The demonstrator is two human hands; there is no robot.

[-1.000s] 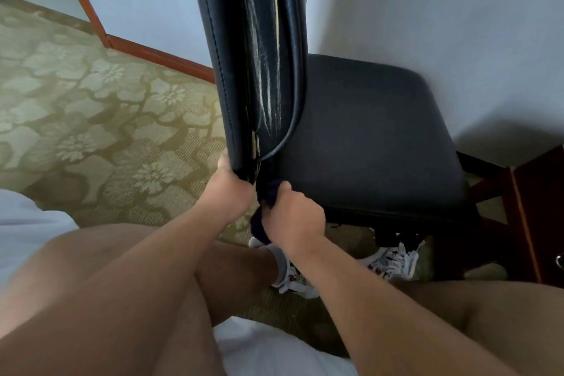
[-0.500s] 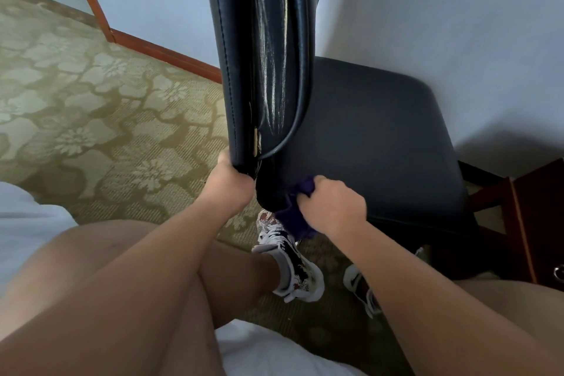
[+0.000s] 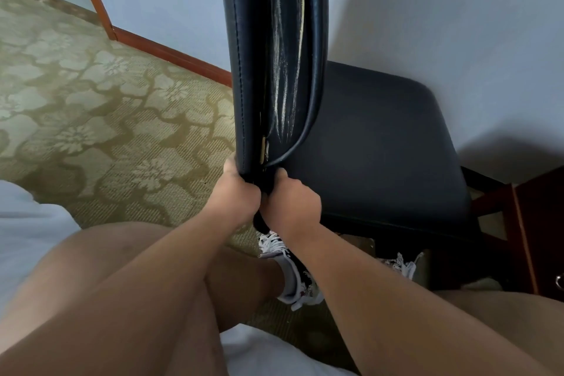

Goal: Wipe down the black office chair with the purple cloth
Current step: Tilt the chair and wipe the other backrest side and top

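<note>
The black office chair (image 3: 381, 143) stands against the wall, its tall backrest (image 3: 271, 55) rising up the middle of the view and showing worn pale streaks. My left hand (image 3: 236, 192) grips the bottom corner of the backrest. My right hand (image 3: 293, 201) is right beside it, fingers curled round the purple cloth (image 3: 261, 223) at the seam where backrest meets seat. Only a small dark bit of the cloth shows below my right hand; the rest is hidden in my grip.
A green floral carpet (image 3: 106, 119) covers the floor to the left. A pale wall with a wooden baseboard (image 3: 174, 55) runs behind the chair. A dark wooden cabinet (image 3: 537, 232) stands close at the right. My knees and sneakers (image 3: 293, 272) are below the seat.
My right hand slid with the cloth from the seat's front edge back left to the base of the backrest, next to my left hand. The left hand kept its grip.
</note>
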